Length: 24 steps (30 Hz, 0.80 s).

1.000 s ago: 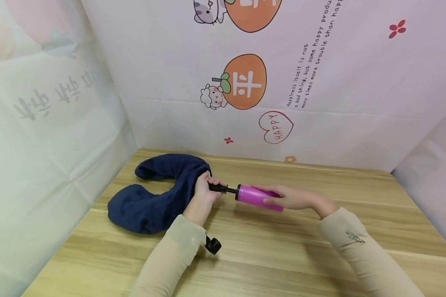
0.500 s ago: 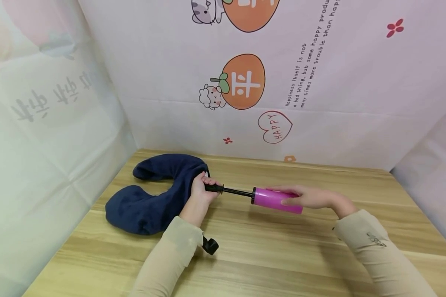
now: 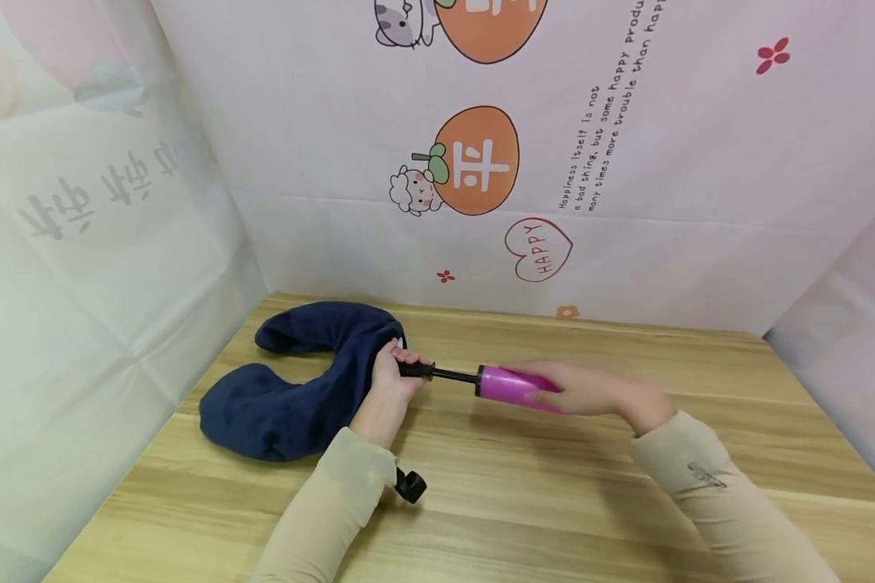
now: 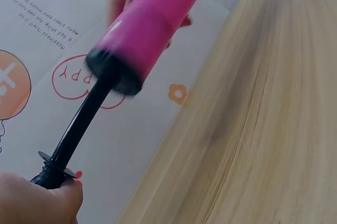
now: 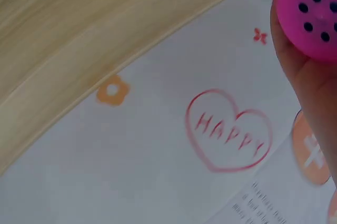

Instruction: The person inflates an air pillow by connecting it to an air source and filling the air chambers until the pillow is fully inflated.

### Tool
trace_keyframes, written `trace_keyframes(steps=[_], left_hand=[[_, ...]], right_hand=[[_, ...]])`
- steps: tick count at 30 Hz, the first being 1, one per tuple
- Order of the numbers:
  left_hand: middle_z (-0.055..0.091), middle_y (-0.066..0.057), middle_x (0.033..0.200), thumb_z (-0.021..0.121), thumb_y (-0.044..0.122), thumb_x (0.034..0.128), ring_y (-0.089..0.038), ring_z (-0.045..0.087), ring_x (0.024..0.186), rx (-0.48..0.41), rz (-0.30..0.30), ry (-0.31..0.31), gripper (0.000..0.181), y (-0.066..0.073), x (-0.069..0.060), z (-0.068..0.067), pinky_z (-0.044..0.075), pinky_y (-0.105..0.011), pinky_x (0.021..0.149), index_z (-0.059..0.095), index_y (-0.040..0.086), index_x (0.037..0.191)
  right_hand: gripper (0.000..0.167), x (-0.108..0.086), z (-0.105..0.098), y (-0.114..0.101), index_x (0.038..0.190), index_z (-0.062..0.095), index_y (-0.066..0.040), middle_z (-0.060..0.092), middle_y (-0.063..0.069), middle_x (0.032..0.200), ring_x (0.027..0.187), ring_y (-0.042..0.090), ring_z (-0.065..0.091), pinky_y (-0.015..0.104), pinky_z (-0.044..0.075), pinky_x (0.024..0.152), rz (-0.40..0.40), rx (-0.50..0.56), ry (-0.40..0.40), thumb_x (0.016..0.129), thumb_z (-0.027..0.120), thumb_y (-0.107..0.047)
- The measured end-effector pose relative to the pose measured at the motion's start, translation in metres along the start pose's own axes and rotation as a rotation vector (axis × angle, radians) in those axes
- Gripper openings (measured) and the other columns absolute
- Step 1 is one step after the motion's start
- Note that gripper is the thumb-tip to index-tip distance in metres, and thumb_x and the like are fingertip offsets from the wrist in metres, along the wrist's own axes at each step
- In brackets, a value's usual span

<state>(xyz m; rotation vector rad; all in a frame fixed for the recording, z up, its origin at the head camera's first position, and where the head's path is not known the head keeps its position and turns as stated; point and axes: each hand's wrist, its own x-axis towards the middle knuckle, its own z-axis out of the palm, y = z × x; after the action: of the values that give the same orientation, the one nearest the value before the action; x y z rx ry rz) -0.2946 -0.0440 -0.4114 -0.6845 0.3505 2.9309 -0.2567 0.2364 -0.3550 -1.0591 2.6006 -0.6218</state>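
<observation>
A hand pump with a pink barrel [image 3: 506, 385] and a black shaft [image 3: 454, 375] lies across between my two hands. My left hand [image 3: 395, 376] grips its black handle end, right against the edge of a dark blue U-shaped neck pillow [image 3: 306, 405]. The joint between pump and pillow is hidden behind that hand. Round the far part of the barrel my right hand [image 3: 583, 389] has its fingers curled. Part of the shaft shows bare between handle and barrel in the left wrist view. Several dark holes dot the barrel's end face [image 5: 316, 16] in the right wrist view.
A wooden table [image 3: 554, 502] carries the pillow. Behind it stands a white printed cloth wall [image 3: 335, 202], with more cloth at left and right. A small black piece [image 3: 411, 486] sticks out by the left sleeve.
The barrel first slides right, away from the left hand, baring more shaft. It is now partly back toward the left with the right hand. The left hand and pillow shift slightly left in view.
</observation>
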Motion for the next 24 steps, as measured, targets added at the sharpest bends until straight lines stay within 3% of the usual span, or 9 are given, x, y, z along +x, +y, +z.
trace_keyframes(steps=[3, 7, 11, 17, 24], left_hand=[[0.034, 0.005, 0.051, 0.041, 0.024, 0.1119, -0.01, 0.034, 0.048, 0.019, 0.003, 0.002, 0.054, -0.006, -0.001, 0.001, 0.033, -0.025, 0.061, 0.032, 0.015, 0.059], [0.034, 0.005, 0.051, 0.04, 0.026, 0.112, -0.009, 0.034, 0.047, 0.027, 0.024, 0.012, 0.054, -0.01, -0.001, -0.001, 0.033, -0.025, 0.06, 0.033, 0.015, 0.059], [0.034, 0.005, 0.051, 0.04, 0.026, 0.1121, -0.009, 0.035, 0.047, 0.024, 0.032, 0.013, 0.054, -0.009, 0.0, -0.002, 0.033, -0.025, 0.059, 0.033, 0.015, 0.059], [0.034, 0.005, 0.053, 0.041, 0.027, 0.1119, -0.01, 0.034, 0.048, 0.037, 0.012, 0.016, 0.052, -0.005, 0.0, 0.002, 0.033, -0.026, 0.061, 0.033, 0.015, 0.062], [0.034, 0.005, 0.052, 0.042, 0.026, 0.1115, -0.011, 0.034, 0.048, 0.054, -0.015, 0.029, 0.052, -0.005, -0.001, 0.004, 0.033, -0.025, 0.061, 0.033, 0.015, 0.061]], right_hand=[[0.054, 0.018, 0.013, -0.015, 0.158, 0.039, -0.013, 0.058, 0.011, 0.131, 0.102, 0.021, 0.057, 0.046, 0.048, 0.09, -0.005, -0.106, 0.01, 0.108, 0.053, -0.027], [0.055, 0.038, 0.026, -0.03, 0.16, 0.034, -0.013, 0.056, 0.014, 0.125, 0.099, 0.024, 0.059, 0.048, 0.05, 0.09, 0.006, -0.169, 0.017, 0.109, 0.048, -0.024], [0.058, 0.044, 0.033, -0.032, 0.159, 0.036, -0.011, 0.057, 0.017, 0.126, 0.101, 0.026, 0.061, 0.049, 0.051, 0.091, 0.009, -0.2, 0.054, 0.107, 0.054, -0.027], [0.058, 0.038, 0.037, -0.023, 0.155, 0.042, -0.008, 0.06, 0.014, 0.118, 0.095, 0.023, 0.062, 0.045, 0.053, 0.086, -0.051, -0.232, 0.142, 0.105, 0.062, -0.026], [0.056, 0.016, 0.034, -0.005, 0.155, 0.043, -0.012, 0.059, 0.006, 0.116, 0.091, 0.016, 0.06, 0.043, 0.053, 0.084, -0.068, -0.241, 0.152, 0.105, 0.061, -0.029]])
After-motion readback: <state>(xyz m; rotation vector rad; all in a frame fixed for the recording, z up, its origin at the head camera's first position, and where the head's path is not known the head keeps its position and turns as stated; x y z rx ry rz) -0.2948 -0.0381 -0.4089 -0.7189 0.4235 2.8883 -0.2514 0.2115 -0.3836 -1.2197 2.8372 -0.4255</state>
